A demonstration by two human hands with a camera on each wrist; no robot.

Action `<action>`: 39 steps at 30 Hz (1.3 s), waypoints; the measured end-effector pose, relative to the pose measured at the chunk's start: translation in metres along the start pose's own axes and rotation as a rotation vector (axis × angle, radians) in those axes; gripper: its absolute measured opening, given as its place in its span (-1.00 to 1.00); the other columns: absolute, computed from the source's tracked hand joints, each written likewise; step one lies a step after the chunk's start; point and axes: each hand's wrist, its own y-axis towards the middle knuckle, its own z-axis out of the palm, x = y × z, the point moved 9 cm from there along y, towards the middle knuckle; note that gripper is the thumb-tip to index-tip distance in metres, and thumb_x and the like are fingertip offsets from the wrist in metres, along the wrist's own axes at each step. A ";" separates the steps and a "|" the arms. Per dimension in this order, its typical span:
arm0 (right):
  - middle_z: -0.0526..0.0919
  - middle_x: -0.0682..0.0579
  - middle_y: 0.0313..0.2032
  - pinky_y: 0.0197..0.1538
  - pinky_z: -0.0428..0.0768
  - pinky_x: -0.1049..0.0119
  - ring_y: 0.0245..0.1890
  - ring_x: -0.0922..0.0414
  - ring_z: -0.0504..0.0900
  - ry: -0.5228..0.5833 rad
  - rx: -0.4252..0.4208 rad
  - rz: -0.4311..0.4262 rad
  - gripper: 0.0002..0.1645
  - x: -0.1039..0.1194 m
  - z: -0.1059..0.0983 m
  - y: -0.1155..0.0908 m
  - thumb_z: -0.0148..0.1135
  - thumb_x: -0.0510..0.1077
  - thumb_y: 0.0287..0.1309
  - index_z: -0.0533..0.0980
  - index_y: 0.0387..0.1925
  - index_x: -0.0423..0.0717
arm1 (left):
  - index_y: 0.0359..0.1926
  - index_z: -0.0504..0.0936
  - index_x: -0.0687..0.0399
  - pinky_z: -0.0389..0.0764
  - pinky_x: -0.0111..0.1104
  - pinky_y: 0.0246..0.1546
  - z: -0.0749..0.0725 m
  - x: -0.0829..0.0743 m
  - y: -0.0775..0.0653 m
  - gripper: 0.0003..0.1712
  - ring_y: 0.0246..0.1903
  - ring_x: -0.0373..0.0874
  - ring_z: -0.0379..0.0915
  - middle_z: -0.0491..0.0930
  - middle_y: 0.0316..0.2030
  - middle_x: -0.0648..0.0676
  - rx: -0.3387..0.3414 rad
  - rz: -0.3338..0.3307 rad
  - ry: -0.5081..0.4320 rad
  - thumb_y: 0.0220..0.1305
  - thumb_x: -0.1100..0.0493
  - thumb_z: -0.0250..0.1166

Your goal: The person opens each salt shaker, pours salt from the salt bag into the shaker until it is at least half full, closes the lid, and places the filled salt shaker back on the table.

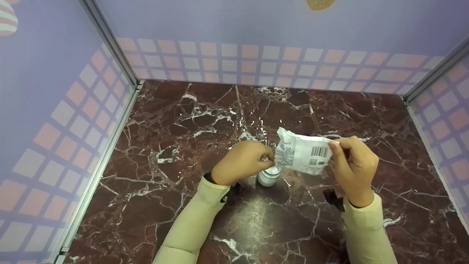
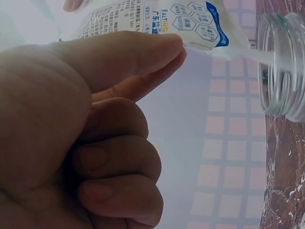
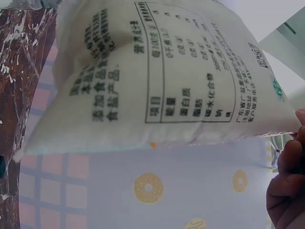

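A white printed bag of salt (image 1: 307,152) is tilted over a small clear glass jar (image 1: 268,179) standing on the table. My right hand (image 1: 354,165) pinches the bag's right end between thumb and fingers. At the bag's lower left corner, my left hand (image 1: 246,161) pinches with thumb and index finger, the other fingers curled in, as the left wrist view shows. There, a white stream of salt (image 2: 257,55) runs from the bag (image 2: 128,19) into the mouth of the jar (image 2: 281,71). The right wrist view shows the bag's printed back (image 3: 181,71) bulging.
Dark red marble with white veins covers the table (image 1: 146,209). Purple panels with pink and white squares stand at the back (image 1: 234,33), left (image 1: 40,121) and right (image 1: 447,113), joined by grey metal strips.
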 end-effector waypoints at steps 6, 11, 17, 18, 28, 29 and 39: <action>0.51 -0.20 -0.63 -0.40 0.25 0.55 -0.58 0.27 0.33 0.000 0.000 0.010 -0.45 0.004 0.005 0.006 0.39 -0.04 0.33 0.50 -0.57 -0.42 | -0.25 0.81 -0.09 0.63 -0.37 -0.16 -0.002 0.001 0.000 -0.88 -0.35 -0.32 0.62 0.78 -0.28 -0.17 -0.010 0.001 0.005 0.35 0.04 0.38; 0.49 -0.19 -0.64 -0.40 0.24 0.55 -0.59 0.26 0.30 0.003 0.005 -0.002 -0.44 0.011 0.007 0.006 0.38 -0.03 0.34 0.49 -0.57 -0.43 | -0.27 0.81 -0.10 0.61 -0.39 -0.19 -0.001 0.001 -0.001 -0.88 -0.40 -0.36 0.58 0.77 -0.30 -0.20 -0.013 0.006 -0.001 0.35 0.04 0.38; 0.50 -0.17 -0.64 -0.45 0.25 0.47 -0.60 0.24 0.32 -0.006 0.016 -0.010 -0.43 0.013 0.006 0.004 0.37 0.02 0.35 0.51 -0.56 -0.41 | -0.28 0.81 -0.09 0.62 -0.38 -0.13 0.003 0.002 -0.001 -0.89 -0.37 -0.35 0.60 0.77 -0.30 -0.18 -0.004 -0.001 -0.017 0.35 0.06 0.38; 0.49 -0.17 -0.64 -0.46 0.24 0.46 -0.60 0.24 0.31 -0.007 0.020 -0.011 -0.42 0.012 0.007 0.004 0.37 0.02 0.35 0.51 -0.56 -0.41 | -0.28 0.81 -0.09 0.63 -0.38 -0.12 0.003 0.002 -0.001 -0.89 -0.37 -0.34 0.60 0.77 -0.30 -0.18 -0.003 -0.005 -0.017 0.34 0.06 0.39; 0.50 -0.17 -0.64 -0.47 0.24 0.43 -0.60 0.22 0.31 -0.013 0.019 -0.021 -0.40 0.012 0.008 0.003 0.35 0.05 0.36 0.51 -0.56 -0.40 | -0.26 0.82 -0.09 0.63 -0.37 -0.17 0.004 0.004 0.002 -0.88 -0.37 -0.31 0.61 0.78 -0.30 -0.16 0.019 -0.017 0.025 0.35 0.04 0.39; 0.50 -0.17 -0.63 -0.47 0.25 0.43 -0.60 0.22 0.32 -0.013 0.017 -0.021 -0.41 0.012 0.009 0.003 0.35 0.05 0.36 0.51 -0.56 -0.40 | -0.26 0.82 -0.09 0.63 -0.37 -0.16 0.004 0.004 0.002 -0.88 -0.37 -0.31 0.62 0.78 -0.29 -0.16 0.020 -0.017 0.026 0.35 0.04 0.39; 0.50 -0.16 -0.64 -0.50 0.20 0.41 -0.63 0.21 0.27 -0.033 0.031 -0.018 -0.40 0.011 0.008 0.003 0.32 0.08 0.38 0.52 -0.55 -0.38 | -0.27 0.82 -0.12 0.63 -0.33 -0.13 0.004 0.004 0.002 -0.85 -0.34 -0.28 0.63 0.78 -0.30 -0.17 0.025 -0.032 0.031 0.36 0.00 0.37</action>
